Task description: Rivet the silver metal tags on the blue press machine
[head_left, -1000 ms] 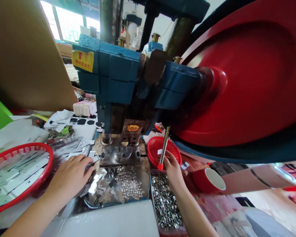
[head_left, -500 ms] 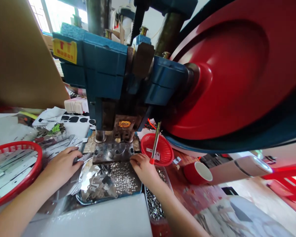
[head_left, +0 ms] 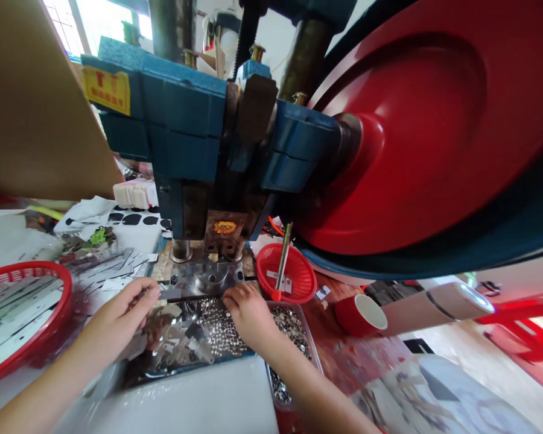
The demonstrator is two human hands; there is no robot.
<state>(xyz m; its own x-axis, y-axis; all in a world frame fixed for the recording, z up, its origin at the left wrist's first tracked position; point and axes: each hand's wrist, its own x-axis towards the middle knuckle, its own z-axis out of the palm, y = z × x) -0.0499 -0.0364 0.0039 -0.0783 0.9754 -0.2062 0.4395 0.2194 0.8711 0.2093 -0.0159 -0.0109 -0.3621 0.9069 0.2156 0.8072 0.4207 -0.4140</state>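
Note:
My left hand (head_left: 125, 308) pinches a small flat metal plate (head_left: 171, 294), whose end points toward the front edge of the steel die block (head_left: 208, 278). My right hand (head_left: 250, 312) is just in front of that block's right side. Its fingers are curled together at the tips, and whatever they grip is hidden. Below and between the hands lies a tray with loose flat metal pieces (head_left: 181, 339) on the left and many small shiny rivet-like parts (head_left: 221, 328) on the right. The blue press (head_left: 181, 120) stands over the die.
A large red flywheel (head_left: 416, 138) fills the upper right. A red basket of metal strips (head_left: 66, 313) stands at left. Right of the die are a small red basket (head_left: 308, 283), a red-tipped lever (head_left: 283, 259), a plastic bin of small parts (head_left: 280, 386) and a red cup (head_left: 357, 314).
My left hand has moved right, carrying the plate closer to the die. The right hand has shifted left along the die's front. The whole view has drifted slightly.

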